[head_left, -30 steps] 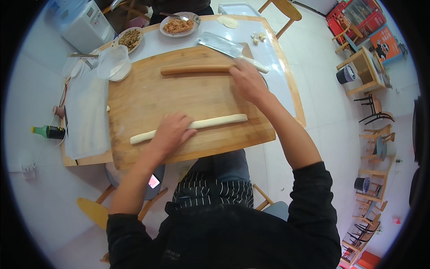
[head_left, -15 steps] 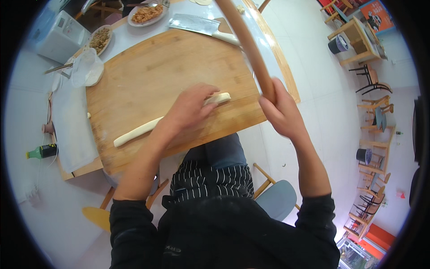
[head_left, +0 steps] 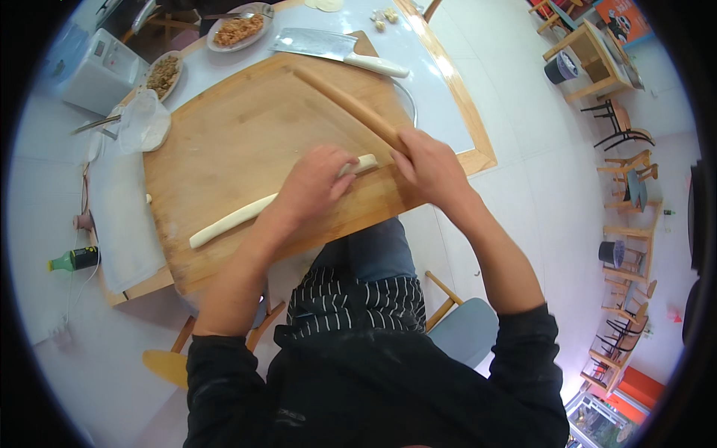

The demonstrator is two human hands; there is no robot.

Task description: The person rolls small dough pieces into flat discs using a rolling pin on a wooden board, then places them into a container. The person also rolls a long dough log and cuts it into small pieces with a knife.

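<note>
A long rope of pale dough (head_left: 235, 220) lies slantwise near the front edge of the wooden board (head_left: 216, 119). My left hand (head_left: 317, 179) is over its right part, thumb and fingers closed round the dough, with a short end showing to the right. In my right hand (head_left: 433, 164) is a wooden rolling pin (head_left: 351, 106), gripped by its near end. The pin slants away to the far left, low over the board; whether it touches the wood I cannot tell.
A cleaver (head_left: 321, 45) with a white handle lies across the board's far edge. At the far left stand a plate of reddish filling (head_left: 239, 31), a plate of brownish filling (head_left: 164, 73) and a clear tub of flour (head_left: 146, 123). A chair (head_left: 463, 332) stands below the table.
The rolling pin has swung down and left from its raised position to low over the board. My right hand has moved left with it. The left hand stays nearly in place on the dough.
</note>
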